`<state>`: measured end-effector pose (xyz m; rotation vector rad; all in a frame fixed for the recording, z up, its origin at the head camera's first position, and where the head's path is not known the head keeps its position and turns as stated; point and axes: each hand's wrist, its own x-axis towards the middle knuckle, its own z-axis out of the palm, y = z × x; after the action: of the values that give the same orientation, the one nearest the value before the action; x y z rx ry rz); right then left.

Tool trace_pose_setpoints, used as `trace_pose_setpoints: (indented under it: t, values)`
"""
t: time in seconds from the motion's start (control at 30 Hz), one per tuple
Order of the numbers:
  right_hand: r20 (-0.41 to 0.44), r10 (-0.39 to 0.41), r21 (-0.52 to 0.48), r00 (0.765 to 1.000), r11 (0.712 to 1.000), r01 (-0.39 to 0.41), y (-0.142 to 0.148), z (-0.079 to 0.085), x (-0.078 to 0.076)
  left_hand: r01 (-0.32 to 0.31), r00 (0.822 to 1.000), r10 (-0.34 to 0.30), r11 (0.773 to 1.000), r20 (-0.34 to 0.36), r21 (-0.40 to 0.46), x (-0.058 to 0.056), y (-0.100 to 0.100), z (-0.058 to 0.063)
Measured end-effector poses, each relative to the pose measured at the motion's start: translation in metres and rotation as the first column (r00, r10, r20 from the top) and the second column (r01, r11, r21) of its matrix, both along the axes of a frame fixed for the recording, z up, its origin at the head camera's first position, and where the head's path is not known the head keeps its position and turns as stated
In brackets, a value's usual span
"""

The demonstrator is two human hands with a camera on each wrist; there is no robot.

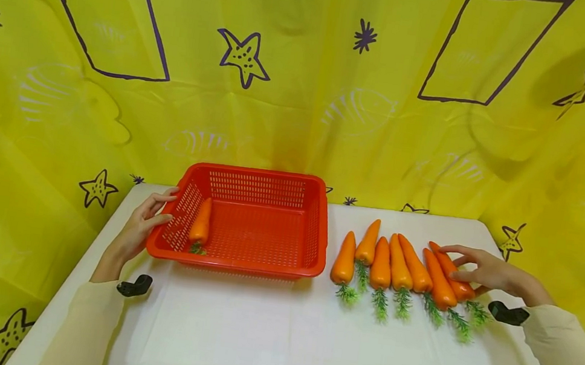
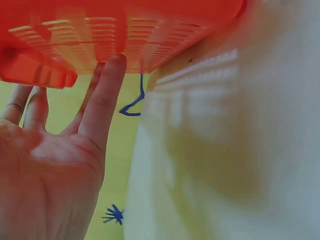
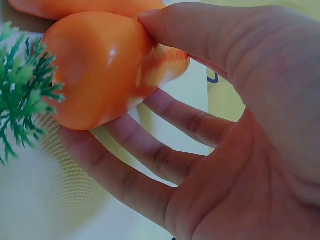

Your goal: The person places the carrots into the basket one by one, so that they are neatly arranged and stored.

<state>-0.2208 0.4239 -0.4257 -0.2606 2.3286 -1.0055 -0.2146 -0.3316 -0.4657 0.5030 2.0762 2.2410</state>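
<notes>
On the table (image 1: 290, 334), the right grip (image 1: 491, 272) holds a carrot (image 3: 95, 70) (the rightmost).

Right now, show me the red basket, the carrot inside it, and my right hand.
Red basket (image 1: 238, 265): head view, on its front rim.
Carrot inside (image 1: 201, 223): head view, middle of its orange body.
Right hand (image 1: 496, 273): head view, back of the hand.

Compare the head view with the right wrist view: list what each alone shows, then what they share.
Only the head view: the basket, the left hand at its rim, and the carrot inside.

Only the right wrist view: the palm side of the right hand.

Both: that hand's fingers, the rightmost carrot they hold, its leaves, the table and yellow cloth.
</notes>
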Motion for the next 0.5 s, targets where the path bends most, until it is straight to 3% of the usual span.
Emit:
trace_pose_setpoints:
  t: [0.2, 0.5]
  values:
    - [-0.01, 0.015, 0.004, 1.0, 1.0, -0.015, -0.003, 0.002, -0.001, -0.035, 0.998, 0.031, 0.996, -0.059, -0.079, 0.0, 0.001, 0.006]
    - [-0.008, 0.025, 0.0, 1.0, 1.0, -0.025, -0.005, 0.003, -0.003, -0.029, 0.999, 0.025, 0.993, -0.04, -0.115, -0.001, 0.001, 0.011]
